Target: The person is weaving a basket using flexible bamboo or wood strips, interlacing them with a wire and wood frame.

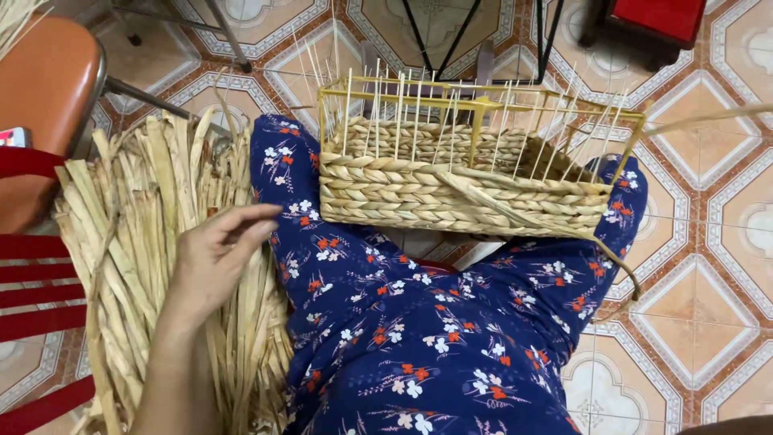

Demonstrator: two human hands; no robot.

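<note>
We see the left hand (213, 262) reaching out over a heap of dried straw strips (137, 266) that lies at the person's left side. Its fingers are loosely spread and slightly curled, gripping nothing that we can make out; the fingertips hover just above or just touch the strips, and we cannot tell which. The forearm runs off the bottom edge of the view.

The right hand is nowhere in view, so we cannot tell what it does.

A half-woven rectangular basket (467, 189) rests on the person's knees, on the dark blue flowered trousers (427, 338). Its lower walls are braided straw; above them a yellow wire frame (483, 105) and many thin upright stakes stand bare. The basket's inside is mostly hidden by the near wall. A loose strand (620, 270) trails from its right corner down over the knee.

At the left, an orange chair seat (44, 89) and red slats (36, 298) are cut off by the frame edge. Beyond the basket, dark metal legs stand on the patterned tile floor (708, 266), their tops out of view.
</note>
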